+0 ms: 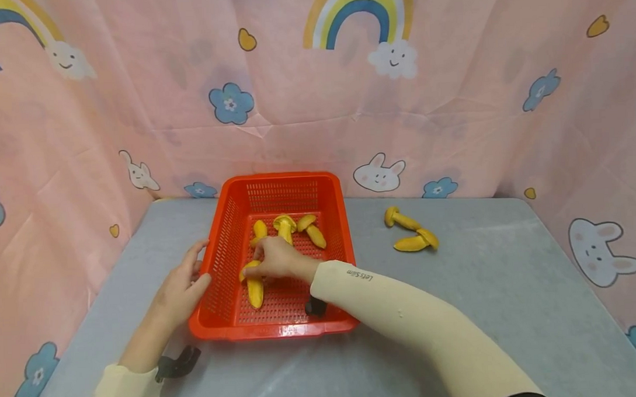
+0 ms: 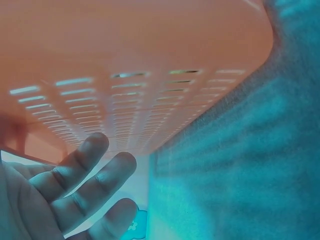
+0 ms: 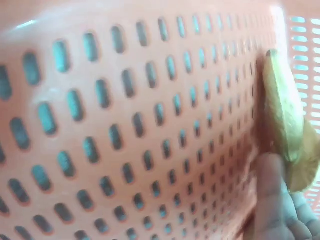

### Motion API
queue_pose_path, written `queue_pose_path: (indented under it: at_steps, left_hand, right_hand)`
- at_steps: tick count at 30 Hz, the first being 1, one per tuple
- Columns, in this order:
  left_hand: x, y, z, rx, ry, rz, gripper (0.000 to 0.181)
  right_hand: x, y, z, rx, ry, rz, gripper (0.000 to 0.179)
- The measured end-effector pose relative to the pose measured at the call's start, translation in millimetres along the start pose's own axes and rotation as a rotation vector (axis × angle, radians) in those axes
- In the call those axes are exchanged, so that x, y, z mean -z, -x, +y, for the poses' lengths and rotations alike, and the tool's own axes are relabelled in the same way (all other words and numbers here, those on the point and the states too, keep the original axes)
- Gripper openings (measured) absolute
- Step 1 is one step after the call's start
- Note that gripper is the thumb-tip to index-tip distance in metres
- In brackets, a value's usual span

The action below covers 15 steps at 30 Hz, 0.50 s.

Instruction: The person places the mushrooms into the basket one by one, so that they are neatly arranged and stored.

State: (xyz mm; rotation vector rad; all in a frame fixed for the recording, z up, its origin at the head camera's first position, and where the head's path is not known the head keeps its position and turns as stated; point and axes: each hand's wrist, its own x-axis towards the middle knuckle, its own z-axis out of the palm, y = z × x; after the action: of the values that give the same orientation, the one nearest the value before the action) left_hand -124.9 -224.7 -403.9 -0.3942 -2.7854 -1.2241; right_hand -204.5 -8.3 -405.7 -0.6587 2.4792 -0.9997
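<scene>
A red plastic basket [image 1: 280, 330] with slotted walls stands on the grey table. Inside it, my right hand [image 1: 280, 258] pinches a yellow mushroom [image 1: 255, 293] near its cap, low over the basket floor. The right wrist view shows that mushroom [image 3: 283, 105] with its stem pointing up along the wall and fingers [image 3: 270, 185] at its cap end. Several more yellow mushrooms lie further back in the basket, one [image 1: 312, 231] at the right. My left hand [image 1: 179, 288] is at the basket's left side, its fingers [image 2: 95, 185] loosely spread by the slotted wall.
Two yellow mushrooms, one [image 1: 401, 219] behind the other [image 1: 416, 241], lie on the table right of the basket. A pink patterned cloth [image 1: 295, 135] hangs behind the table and at both sides. Black wrist straps [image 1: 179, 364] show by the sleeves.
</scene>
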Motion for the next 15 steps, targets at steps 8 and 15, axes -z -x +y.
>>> queue_pose_path:
  at_steps: [8, 15]
  left_hand:
    - [0.8, -1.0, 1.3, 0.021, -0.016, -0.006, 0.059]
    - [1.3, -0.6, 0.7, 0.024, -0.002, -0.011, 0.059]
  right_hand:
    - [2.9, -2.4, -0.5, -0.005, 0.101, 0.025, 0.028]
    - [7.0, -2.7, -3.7, -0.023, 0.297, 0.016, 0.031]
